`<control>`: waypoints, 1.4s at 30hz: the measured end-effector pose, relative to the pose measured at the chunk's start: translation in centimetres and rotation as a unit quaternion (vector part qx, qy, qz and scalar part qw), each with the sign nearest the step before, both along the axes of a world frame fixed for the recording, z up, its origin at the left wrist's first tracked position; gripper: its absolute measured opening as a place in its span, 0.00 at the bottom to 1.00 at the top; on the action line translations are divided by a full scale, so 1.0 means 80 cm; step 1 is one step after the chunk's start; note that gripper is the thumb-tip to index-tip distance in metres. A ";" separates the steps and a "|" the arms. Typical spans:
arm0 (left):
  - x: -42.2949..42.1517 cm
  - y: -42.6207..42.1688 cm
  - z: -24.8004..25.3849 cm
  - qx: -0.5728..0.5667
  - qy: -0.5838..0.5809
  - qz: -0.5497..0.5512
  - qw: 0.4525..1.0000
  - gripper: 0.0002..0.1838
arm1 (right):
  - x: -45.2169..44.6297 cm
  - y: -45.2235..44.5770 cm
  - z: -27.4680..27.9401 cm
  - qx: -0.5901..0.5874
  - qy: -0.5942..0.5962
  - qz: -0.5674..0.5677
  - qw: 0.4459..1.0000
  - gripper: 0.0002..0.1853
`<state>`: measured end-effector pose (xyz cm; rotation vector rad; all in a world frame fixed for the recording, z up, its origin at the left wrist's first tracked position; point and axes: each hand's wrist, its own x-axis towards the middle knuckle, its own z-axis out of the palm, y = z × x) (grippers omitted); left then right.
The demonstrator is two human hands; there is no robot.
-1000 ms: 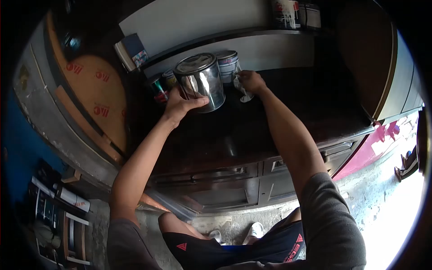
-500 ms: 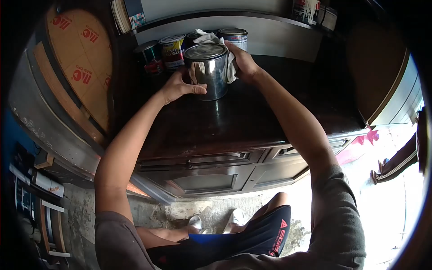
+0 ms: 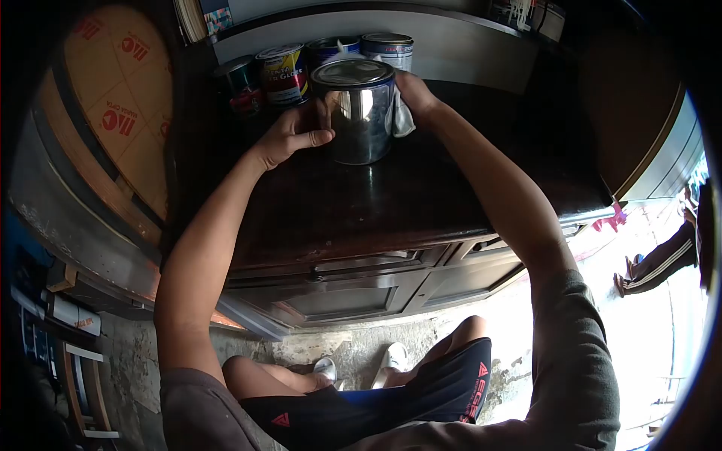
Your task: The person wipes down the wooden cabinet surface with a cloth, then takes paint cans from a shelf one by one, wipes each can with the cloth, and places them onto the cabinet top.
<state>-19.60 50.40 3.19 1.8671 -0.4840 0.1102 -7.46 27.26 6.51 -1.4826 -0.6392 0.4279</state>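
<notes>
The left hand (image 3: pixel 287 140) is clamping the can (image 3: pixel 359 124) beside it, ideally firmly, while the right hand (image 3: pixel 416 99) is gripping a cloth (image 3: pixel 403 119) against the can's other side, best pressed flat.

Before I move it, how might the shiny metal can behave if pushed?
The shiny can probably keeps its shape, as its wall looks like rigid metal. Upright on its flat base, it seems more apt to slide than roll across the glossy countertop.
</notes>
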 end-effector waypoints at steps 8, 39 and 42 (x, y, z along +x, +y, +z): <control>-0.011 -0.017 0.002 -0.063 -0.076 0.124 0.987 0.18 | 0.028 -0.008 0.010 -0.011 -0.009 0.028 1.000 0.19; 0.008 -0.044 -0.007 0.012 -0.170 0.117 0.978 0.27 | 0.005 -0.046 0.068 0.364 -0.185 -0.197 0.891 0.15; 0.001 -0.044 -0.004 0.030 -0.179 0.144 0.973 0.28 | 0.012 -0.026 0.053 0.336 -0.270 0.044 0.901 0.18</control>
